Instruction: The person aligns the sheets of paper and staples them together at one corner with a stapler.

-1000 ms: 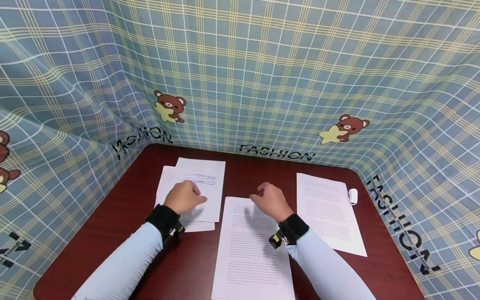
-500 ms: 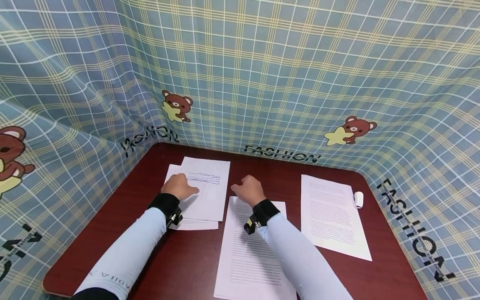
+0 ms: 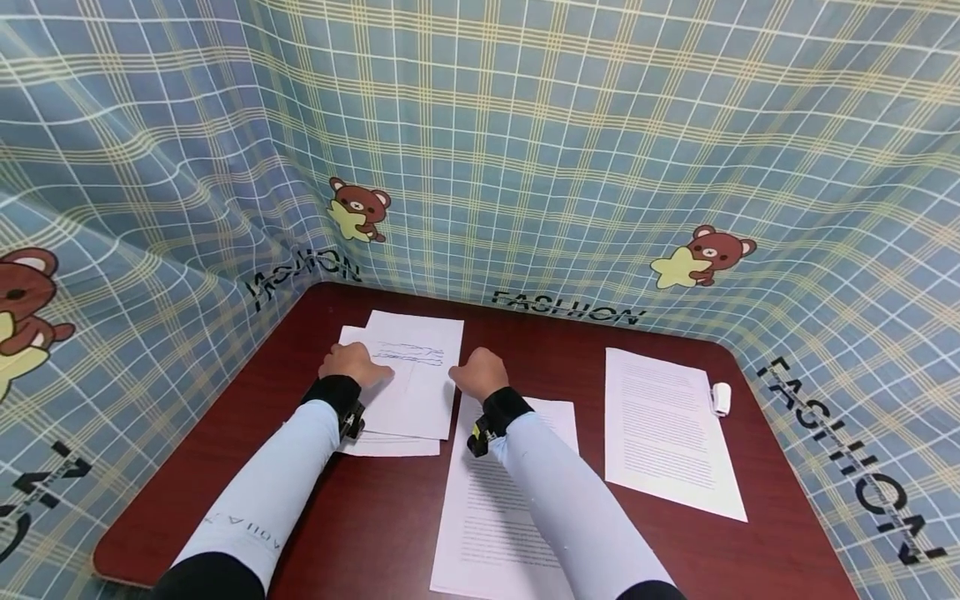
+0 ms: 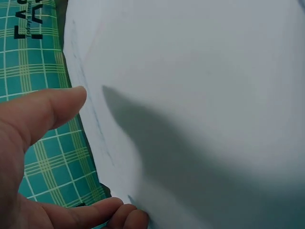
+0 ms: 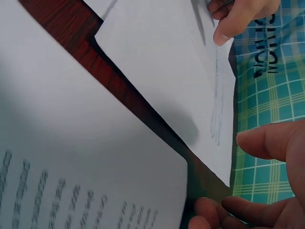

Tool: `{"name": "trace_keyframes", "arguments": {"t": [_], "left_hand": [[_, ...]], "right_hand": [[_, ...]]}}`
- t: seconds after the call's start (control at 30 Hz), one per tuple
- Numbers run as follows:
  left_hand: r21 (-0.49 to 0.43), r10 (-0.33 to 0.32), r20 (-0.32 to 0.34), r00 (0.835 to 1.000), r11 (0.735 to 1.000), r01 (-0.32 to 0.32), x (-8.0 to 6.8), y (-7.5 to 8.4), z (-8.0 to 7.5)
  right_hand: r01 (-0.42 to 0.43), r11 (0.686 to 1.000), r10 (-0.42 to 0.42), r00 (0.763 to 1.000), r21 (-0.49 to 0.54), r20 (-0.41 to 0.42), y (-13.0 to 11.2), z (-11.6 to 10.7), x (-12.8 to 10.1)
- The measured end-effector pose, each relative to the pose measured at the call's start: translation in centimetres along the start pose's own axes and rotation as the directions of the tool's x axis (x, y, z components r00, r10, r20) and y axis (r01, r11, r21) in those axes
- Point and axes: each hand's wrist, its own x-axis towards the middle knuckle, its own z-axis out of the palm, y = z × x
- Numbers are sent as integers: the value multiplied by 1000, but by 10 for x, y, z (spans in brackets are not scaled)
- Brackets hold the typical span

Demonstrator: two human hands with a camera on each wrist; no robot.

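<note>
A white sheet with blue pen scribbles (image 3: 420, 404) lies on top of other paper (image 3: 393, 448) at the table's left. My left hand (image 3: 351, 365) is at that pile's left side. In the left wrist view, its thumb (image 4: 66, 106) stands apart from the fingers; whether these touch the paper I cannot tell. By the scribbled sheet's right edge is my right hand (image 3: 482, 373), thumb and fingers spread, nothing between them in the right wrist view. Below the right forearm lies a pile of printed pages (image 3: 487, 525), partly hidden.
More printed sheets (image 3: 660, 425) lie at the right of the dark red table (image 3: 360, 517). Beside their upper right corner sits a small white object (image 3: 721, 399), kind unclear. A plaid curtain (image 3: 480, 167) with bear figures encloses the table's back and sides.
My right hand has moved left, from over the printed pages to the scribbled sheet's right edge. The left hand has shifted up and left over the pile. The head view has turned slightly.
</note>
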Motion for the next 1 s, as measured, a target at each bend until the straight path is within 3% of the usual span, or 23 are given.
{"name": "trace_keyframes", "arguments": {"t": [0.43,1.0], "left_hand": [[-5,-35,-21,999,999,35,6,15,2],[-2,-45,-37,998,999,45,10,14,8]], "right_hand": [[24,999,-26,999,-35,-44,-9,5,1],[12,1000,-12,1000,-15,-25,-12,14,9]]}}
